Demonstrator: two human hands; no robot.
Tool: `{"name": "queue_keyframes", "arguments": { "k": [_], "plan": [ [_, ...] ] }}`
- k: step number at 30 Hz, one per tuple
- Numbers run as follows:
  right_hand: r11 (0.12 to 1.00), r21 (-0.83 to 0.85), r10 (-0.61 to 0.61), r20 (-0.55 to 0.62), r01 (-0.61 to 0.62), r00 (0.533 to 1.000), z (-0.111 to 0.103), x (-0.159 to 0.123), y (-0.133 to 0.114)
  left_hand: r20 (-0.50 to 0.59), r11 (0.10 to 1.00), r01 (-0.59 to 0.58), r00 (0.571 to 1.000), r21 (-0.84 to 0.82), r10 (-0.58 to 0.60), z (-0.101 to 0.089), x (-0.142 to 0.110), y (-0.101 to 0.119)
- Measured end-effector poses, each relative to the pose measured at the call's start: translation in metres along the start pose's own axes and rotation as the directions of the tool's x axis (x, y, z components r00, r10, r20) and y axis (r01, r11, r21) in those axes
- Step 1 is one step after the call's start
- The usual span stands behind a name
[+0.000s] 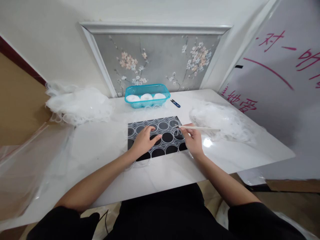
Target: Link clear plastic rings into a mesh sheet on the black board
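A black mat (163,131) printed with rows of grey circles lies flat on the white table (105,146) in front of me. My left hand (144,140) rests on the mat's left half, fingers slightly curled, pressing on clear rings laid there. My right hand (192,140) is at the mat's right edge and holds a thin white stick (200,128) that points left over the mat. Several clear plastic rings lie on the mat's circles.
A turquoise basket (147,95) with white round pieces stands at the back. Small blue snips (175,103) lie right of it. Heaps of clear rings sit at the back left (78,105) and at the right (221,120). A whiteboard (277,83) with red writing leans right.
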State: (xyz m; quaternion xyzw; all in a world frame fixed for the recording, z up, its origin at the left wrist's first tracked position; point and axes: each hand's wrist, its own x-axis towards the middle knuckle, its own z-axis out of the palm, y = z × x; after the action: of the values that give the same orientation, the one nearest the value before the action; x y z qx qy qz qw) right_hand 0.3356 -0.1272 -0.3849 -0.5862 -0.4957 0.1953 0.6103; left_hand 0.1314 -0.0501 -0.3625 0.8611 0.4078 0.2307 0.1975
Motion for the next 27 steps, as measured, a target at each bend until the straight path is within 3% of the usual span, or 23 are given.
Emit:
{"name": "queue_keyframes", "arguments": {
  "k": [1,3,6,8,13,20,24,27],
  "plan": [
    [0.986,-0.136,-0.091,0.016,0.092,0.996,-0.001,-0.001,0.001,0.026,0.997,-0.062,0.998,0.042,0.06,0.001,-0.003,0.002],
    [0.915,-0.317,-0.21,0.158,0.251,0.965,0.0,-0.003,0.003,0.124,0.966,-0.22,0.971,0.139,0.203,0.003,-0.011,0.01],
    [0.896,-0.307,-0.189,0.392,0.321,0.9,0.006,-0.007,0.004,0.295,0.87,-0.413,0.895,0.268,0.335,0.007,-0.028,0.022],
    [0.926,-0.254,-0.149,0.438,0.281,0.887,0.009,-0.008,0.006,0.346,0.814,-0.47,0.868,0.34,0.356,0.011,-0.038,0.028],
    [0.975,-0.184,-0.034,0.421,0.122,0.907,0.01,-0.009,0.01,0.354,0.771,-0.494,0.86,0.402,0.367,0.018,-0.048,0.027],
    [0.977,-0.21,0.05,0.407,0.04,0.912,0.008,-0.009,0.011,0.333,0.774,-0.482,0.87,0.411,0.365,0.02,-0.046,0.023],
    [0.974,-0.218,0.032,0.424,0.067,0.905,0.007,-0.007,0.011,0.336,0.781,-0.474,0.873,0.407,0.355,0.021,-0.047,0.024],
    [0.93,-0.302,-0.062,0.433,0.21,0.899,0.007,-0.013,0.01,0.35,0.791,-0.463,0.875,0.401,0.335,0.02,-0.047,0.025]
  ]
}}
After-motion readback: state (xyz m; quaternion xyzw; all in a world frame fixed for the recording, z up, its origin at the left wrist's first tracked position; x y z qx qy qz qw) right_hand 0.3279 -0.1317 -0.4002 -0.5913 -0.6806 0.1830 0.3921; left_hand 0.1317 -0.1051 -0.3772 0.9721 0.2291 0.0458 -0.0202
